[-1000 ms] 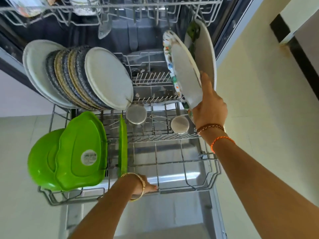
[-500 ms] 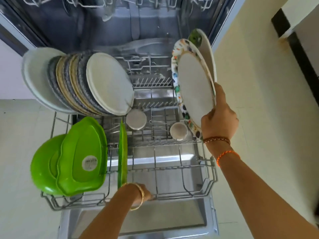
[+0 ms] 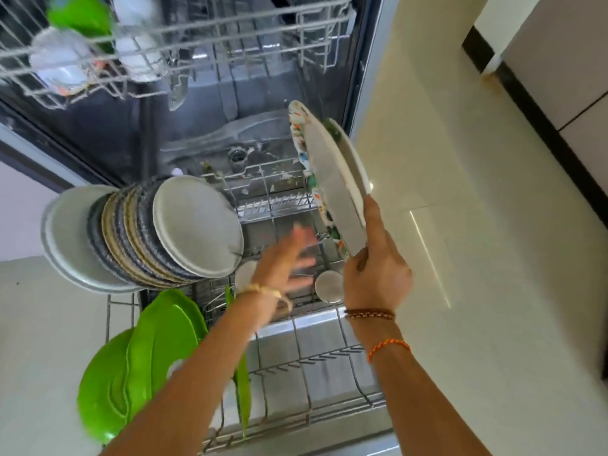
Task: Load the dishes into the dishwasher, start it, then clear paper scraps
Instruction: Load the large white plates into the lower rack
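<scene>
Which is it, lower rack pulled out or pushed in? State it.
Pulled out: the lower rack extends over the open door, its stacked plates standing outside the tub.

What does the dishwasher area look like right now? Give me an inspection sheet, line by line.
Surface: lower rack pulled out, front right section bare wire.
Job's things: row of grey plates upright at left; green plates upright at front left; two cups upturned mid-rack; two plates, one with a patterned rim, held on edge above the rack's right side.
Clutter: small scraps on the tub floor; kind cannot be told.
Grippers: right hand grips the two plates' lower edge; left hand blurred, fingers spread, holding nothing, over mid-rack.
Cables: nothing seen.
Surroundings: upper rack holds blurred items; cream floor tiles at right.
</scene>
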A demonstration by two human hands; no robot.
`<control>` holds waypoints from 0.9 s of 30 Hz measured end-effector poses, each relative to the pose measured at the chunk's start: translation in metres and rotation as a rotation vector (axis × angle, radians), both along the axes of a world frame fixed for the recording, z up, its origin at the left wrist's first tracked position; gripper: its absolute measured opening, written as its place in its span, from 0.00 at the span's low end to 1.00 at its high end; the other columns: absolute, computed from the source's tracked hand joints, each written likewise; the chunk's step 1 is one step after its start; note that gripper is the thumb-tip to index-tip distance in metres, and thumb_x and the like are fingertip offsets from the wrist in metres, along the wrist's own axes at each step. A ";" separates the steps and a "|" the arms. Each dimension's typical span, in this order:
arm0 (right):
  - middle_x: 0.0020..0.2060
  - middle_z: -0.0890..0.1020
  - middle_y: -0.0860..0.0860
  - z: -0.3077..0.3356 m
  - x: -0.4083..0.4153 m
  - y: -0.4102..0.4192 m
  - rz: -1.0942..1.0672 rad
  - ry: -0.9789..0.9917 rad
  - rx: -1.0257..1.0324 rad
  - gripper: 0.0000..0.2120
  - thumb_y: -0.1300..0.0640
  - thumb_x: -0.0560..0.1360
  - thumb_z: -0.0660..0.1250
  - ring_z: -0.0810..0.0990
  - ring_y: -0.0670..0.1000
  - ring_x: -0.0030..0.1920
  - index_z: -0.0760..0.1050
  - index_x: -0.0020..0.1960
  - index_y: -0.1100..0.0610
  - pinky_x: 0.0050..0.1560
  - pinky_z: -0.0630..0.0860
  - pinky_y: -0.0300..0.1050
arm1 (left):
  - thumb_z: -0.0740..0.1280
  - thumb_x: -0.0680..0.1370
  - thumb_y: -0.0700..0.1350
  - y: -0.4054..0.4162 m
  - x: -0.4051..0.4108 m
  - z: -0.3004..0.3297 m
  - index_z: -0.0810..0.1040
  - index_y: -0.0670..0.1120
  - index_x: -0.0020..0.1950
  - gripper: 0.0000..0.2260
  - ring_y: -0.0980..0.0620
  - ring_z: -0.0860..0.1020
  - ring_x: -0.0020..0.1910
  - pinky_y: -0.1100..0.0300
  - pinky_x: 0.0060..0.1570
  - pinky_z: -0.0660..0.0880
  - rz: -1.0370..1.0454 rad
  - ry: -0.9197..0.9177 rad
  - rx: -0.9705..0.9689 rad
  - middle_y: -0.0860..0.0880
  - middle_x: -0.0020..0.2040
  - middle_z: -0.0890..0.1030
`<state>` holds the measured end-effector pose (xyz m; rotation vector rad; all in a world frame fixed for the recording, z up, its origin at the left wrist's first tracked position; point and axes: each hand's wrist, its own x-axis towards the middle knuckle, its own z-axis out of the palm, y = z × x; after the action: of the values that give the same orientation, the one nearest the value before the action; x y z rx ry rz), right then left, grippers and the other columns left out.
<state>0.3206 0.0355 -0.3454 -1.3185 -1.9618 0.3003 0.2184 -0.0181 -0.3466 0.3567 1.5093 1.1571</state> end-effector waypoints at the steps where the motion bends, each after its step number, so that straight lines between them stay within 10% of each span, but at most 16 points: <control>1: 0.42 0.84 0.53 -0.001 -0.004 -0.002 -0.002 0.018 -0.010 0.29 0.67 0.65 0.54 0.74 0.50 0.21 0.73 0.64 0.55 0.24 0.68 0.32 | 0.62 0.60 0.71 0.017 -0.008 0.023 0.77 0.55 0.54 0.29 0.55 0.81 0.48 0.60 0.40 0.80 0.000 -0.007 0.097 0.57 0.52 0.81; 8: 0.50 0.83 0.52 -0.007 -0.028 -0.010 -0.002 0.036 -0.037 0.31 0.67 0.64 0.59 0.82 0.52 0.34 0.64 0.65 0.50 0.23 0.77 0.42 | 0.63 0.75 0.35 0.073 -0.025 0.066 0.73 0.52 0.51 0.12 0.54 0.78 0.42 0.59 0.31 0.80 0.084 0.161 0.218 0.53 0.44 0.77; 13: 0.53 0.82 0.55 -0.025 -0.033 -0.011 0.104 -0.039 -0.133 0.44 0.73 0.57 0.75 0.83 0.54 0.39 0.62 0.67 0.51 0.23 0.78 0.46 | 0.60 0.75 0.32 0.074 -0.042 0.047 0.73 0.50 0.50 0.13 0.52 0.77 0.44 0.60 0.29 0.79 0.085 0.147 0.191 0.50 0.45 0.77; 27: 0.51 0.82 0.55 -0.027 -0.038 0.025 0.137 0.013 -0.064 0.32 0.68 0.62 0.65 0.83 0.56 0.39 0.70 0.66 0.55 0.28 0.80 0.48 | 0.59 0.76 0.32 0.102 -0.052 0.049 0.73 0.47 0.48 0.11 0.54 0.79 0.37 0.56 0.30 0.80 0.053 0.140 0.219 0.48 0.43 0.77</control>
<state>0.2822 0.0605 -0.3720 -1.2209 -2.0506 0.4402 0.1663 0.0839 -0.2980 0.5587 1.5226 1.3675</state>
